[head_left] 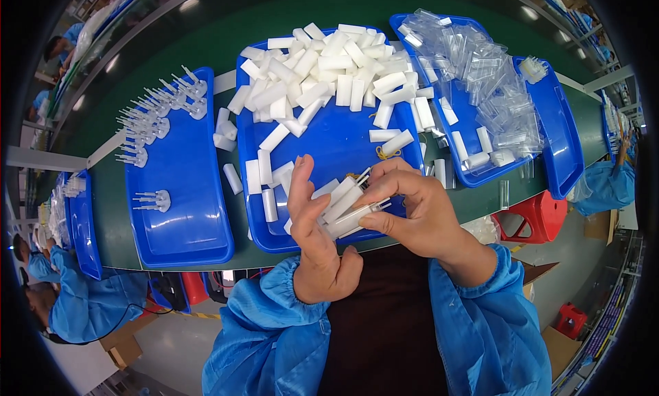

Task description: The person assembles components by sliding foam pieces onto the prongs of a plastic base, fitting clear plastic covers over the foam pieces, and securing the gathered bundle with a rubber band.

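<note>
In front of my chest, just over the near edge of the middle blue tray [274, 247], both hands meet around several white cylindrical pieces [341, 216]. My left hand [317, 241] supports these pieces from the left, its fingers bent alongside them and the thumb low. With thumb and fingers, my right hand [415, 207] grips their right end, where thin pale prongs [381, 205] stick out. How the pieces join is hidden by my fingers. A large heap of loose white cylinders [329, 66] lies in the tray's far part, with others nearer my left hand.
On the left, a blue tray [180, 217] holds clear pronged pieces [154, 114]. To the right stands another blue tray [473, 178] piled with clear plastic sleeves [491, 73]. Farther right are a narrow blue tray [564, 155] and a red stool [534, 216]. Co-workers sit at both sides.
</note>
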A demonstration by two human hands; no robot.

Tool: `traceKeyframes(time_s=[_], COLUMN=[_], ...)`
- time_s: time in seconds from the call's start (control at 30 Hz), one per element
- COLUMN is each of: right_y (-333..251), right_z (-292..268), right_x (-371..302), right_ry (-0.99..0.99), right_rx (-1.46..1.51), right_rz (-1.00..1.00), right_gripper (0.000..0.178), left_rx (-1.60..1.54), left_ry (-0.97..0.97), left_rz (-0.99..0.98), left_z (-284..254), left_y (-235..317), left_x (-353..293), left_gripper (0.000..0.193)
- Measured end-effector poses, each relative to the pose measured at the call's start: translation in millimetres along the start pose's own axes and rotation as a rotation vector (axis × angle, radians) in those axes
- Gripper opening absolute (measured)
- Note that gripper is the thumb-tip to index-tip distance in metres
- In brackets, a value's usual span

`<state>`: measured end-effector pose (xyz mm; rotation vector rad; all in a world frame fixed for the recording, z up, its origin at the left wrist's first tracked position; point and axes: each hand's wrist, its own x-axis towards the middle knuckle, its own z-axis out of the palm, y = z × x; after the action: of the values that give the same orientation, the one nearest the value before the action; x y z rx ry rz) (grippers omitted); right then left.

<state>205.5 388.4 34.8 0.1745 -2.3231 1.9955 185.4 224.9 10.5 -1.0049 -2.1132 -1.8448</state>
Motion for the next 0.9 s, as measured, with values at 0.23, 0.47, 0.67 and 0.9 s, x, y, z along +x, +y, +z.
traceKeyframes(time_s=[0.23, 0.47, 0.67, 0.9], right_y=[-10, -23, -16, -19], right_z=[-9, -23, -14, -20], right_x=[0, -1, -11, -23], right_ry=[-0.033, -0.076, 0.017, 0.064], right_rx=[-0.132, -0.282, -0.257, -0.314], right_rz=[-0.174, -0.254, -0.218, -0.32], right_gripper=[0.02, 0.016, 0.014, 0.016], left_rx=[-0.547, -0.543, -0.26, -0.194], left_ry=[0.179, -0.219, -0.366, -0.31], left_rz=[-0.024, -0.439, -0.26, -0.352], left_z=[1, -17, -5, 6], left_y=[9, 5, 6, 7], left_x=[5, 10, 13, 9], left_gripper=[0.066, 0.034, 0.035, 0.027])
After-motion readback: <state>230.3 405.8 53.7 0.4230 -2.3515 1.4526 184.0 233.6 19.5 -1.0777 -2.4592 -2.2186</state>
